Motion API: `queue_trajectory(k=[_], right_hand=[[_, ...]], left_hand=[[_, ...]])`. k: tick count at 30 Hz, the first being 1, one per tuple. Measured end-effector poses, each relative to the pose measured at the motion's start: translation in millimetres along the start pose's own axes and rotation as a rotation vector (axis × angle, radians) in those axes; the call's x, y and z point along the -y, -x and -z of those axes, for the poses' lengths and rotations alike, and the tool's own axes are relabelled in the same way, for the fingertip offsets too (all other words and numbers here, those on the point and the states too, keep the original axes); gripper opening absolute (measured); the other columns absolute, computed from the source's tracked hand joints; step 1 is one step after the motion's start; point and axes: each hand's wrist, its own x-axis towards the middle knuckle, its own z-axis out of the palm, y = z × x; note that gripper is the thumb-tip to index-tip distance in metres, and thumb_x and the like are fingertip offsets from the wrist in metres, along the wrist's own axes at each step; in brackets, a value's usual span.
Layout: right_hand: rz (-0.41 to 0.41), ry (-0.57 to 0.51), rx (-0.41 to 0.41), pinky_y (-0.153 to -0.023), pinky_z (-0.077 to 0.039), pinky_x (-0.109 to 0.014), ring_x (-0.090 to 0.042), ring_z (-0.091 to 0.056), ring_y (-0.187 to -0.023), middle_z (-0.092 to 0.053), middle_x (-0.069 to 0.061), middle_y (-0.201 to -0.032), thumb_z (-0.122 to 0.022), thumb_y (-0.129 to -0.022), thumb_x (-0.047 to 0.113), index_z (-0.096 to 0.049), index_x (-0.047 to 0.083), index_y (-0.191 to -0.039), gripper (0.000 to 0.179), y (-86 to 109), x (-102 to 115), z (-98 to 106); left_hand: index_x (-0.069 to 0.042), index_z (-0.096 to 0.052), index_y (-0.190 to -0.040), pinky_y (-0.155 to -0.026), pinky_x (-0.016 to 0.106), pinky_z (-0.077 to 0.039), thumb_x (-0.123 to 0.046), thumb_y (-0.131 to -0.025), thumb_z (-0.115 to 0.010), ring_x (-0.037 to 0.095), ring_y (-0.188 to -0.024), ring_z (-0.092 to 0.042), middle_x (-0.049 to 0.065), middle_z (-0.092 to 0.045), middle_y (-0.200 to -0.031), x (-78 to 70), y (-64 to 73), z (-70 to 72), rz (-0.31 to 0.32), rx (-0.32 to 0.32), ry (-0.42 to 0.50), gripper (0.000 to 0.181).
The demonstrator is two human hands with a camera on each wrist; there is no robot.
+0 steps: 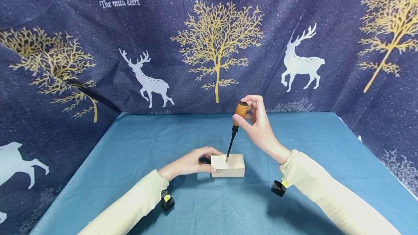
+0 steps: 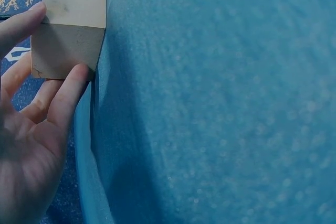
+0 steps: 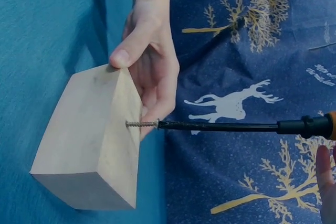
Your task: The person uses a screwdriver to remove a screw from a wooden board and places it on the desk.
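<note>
block (image 1: pixel 228 172): lay on the tabletop (image 1: pixel 147 137), between its left and right edges
left hand (image 1: pixel 193 161): gripped the block's end
right hand (image 1: pixel 259 128): pinched the screwdriver (image 1: pixel 234 129)
screw (image 3: pixel 142 124): seemed just started, with much thread left outside

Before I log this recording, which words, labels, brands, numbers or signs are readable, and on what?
"Hppy everyday": on the dark blue backdrop, upper left in the head view.
"The milu deers": on the backdrop, just below.
Right wrist view: lettering near the right edge, too blurred.
Screwdriver and wooden block: no readable text.
</note>
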Motion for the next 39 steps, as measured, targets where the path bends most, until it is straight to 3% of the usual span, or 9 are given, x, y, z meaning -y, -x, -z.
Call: queue_trajectory(k=[3,7,13,18,24,29,33,37,39], right_hand=[[-0.014,0.049,-0.009,-0.076,-0.05,-0.022,-0.011,-0.058,-0.089,-0.054,0.001,-0.105,-0.067,-0.09,-0.001,-0.036,0.003,-0.129,0.05,-0.1,1.2,1.2],[-0.012,0.03,0.044,-0.078,-0.053,-0.023,-0.011,-0.061,-0.091,-0.057,-0.001,-0.107,-0.067,-0.091,-0.001,-0.039,0.004,-0.133,0.05,-1.5,2.8,4.1],[0.01,-0.051,0.15,-0.092,-0.054,-0.026,-0.011,-0.064,-0.107,-0.059,-0.008,-0.12,-0.049,-0.102,0.003,-0.037,0.007,-0.143,0.044,1.8,3.3,5.6],[0.049,-0.06,0.152,-0.092,-0.053,-0.029,-0.013,-0.064,-0.107,-0.06,-0.006,-0.118,-0.039,-0.103,0.002,-0.03,0.001,-0.139,0.037,5.7,2.5,2.3],[-0.008,0.046,0.03,-0.076,-0.047,-0.025,-0.011,-0.057,-0.094,-0.054,-0.003,-0.11,-0.058,-0.096,0.001,-0.036,0.003,-0.131,0.041,4.4,3.5,1.6],[-0.003,0.064,0.046,-0.076,-0.051,-0.023,-0.011,-0.059,-0.091,-0.055,-0.003,-0.113,-0.068,-0.091,0.001,-0.04,0.005,-0.131,0.049,3.4,5.6,3.1],[0.029,0.02,0.126,-0.086,-0.054,-0.024,-0.009,-0.063,-0.104,-0.057,-0.001,-0.125,-0.06,-0.097,0.003,-0.042,0.008,-0.139,0.046,2.1,7.3,5.8],[0.052,-0.09,0.206,-0.095,-0.054,-0.032,-0.012,-0.064,-0.11,-0.058,-0.018,-0.129,-0.044,-0.103,0.002,-0.033,0.005,-0.143,0.042,1.7,7.7,7.0],[0.056,-0.083,0.197,-0.094,-0.054,-0.032,-0.013,-0.064,-0.11,-0.056,-0.022,-0.13,-0.043,-0.103,0.0,-0.03,0.003,-0.139,0.038,2.0,7.8,6.7]], left_hand=[[-0.023,-0.058,-0.135,-0.089,0.026,-0.052,-0.024,-0.088,-0.075,0.01,-0.101,-0.063,0.002,-0.066,-0.117,-1.2,-0.1,0.0,-0.002,0.005,0.008,0.05],[-0.021,-0.058,-0.135,-0.088,0.026,-0.052,-0.023,-0.089,-0.074,0.01,-0.101,-0.063,0.003,-0.065,-0.119,-3.0,0.4,0.1,-0.005,0.011,0.019,0.049],[-0.021,-0.058,-0.135,-0.088,0.026,-0.052,-0.024,-0.089,-0.074,0.007,-0.1,-0.062,0.004,-0.065,-0.118,-2.3,2.1,-0.7,0.0,0.01,0.018,0.049],[-0.021,-0.058,-0.135,-0.089,0.026,-0.052,-0.024,-0.089,-0.074,0.007,-0.099,-0.062,0.003,-0.065,-0.118,-1.4,3.4,-1.7,0.01,0.007,0.01,0.048],[-0.021,-0.058,-0.135,-0.09,0.029,-0.052,-0.024,-0.088,-0.075,0.007,-0.1,-0.062,0.002,-0.066,-0.116,-1.7,0.9,-1.1,0.001,-0.004,-0.009,0.05],[-0.022,-0.058,-0.135,-0.089,0.027,-0.052,-0.025,-0.088,-0.075,0.007,-0.099,-0.062,0.002,-0.066,-0.116,-2.7,0.6,-0.4,0.011,0.007,0.005,0.05],[-0.022,-0.058,-0.135,-0.088,0.026,-0.052,-0.025,-0.089,-0.075,0.008,-0.1,-0.062,0.003,-0.066,-0.116,-1.6,0.1,-0.3,0.013,0.009,0.015,0.05],[-0.021,-0.058,-0.134,-0.088,0.026,-0.053,-0.024,-0.088,-0.075,0.008,-0.1,-0.062,0.003,-0.067,-0.115,-0.1,-0.7,-0.6,0.005,0.01,0.014,0.049],[-0.021,-0.058,-0.134,-0.088,0.026,-0.053,-0.024,-0.088,-0.075,0.007,-0.099,-0.062,0.003,-0.067,-0.115,0.3,-1.0,-0.7,0.001,0.01,0.012,0.049]])
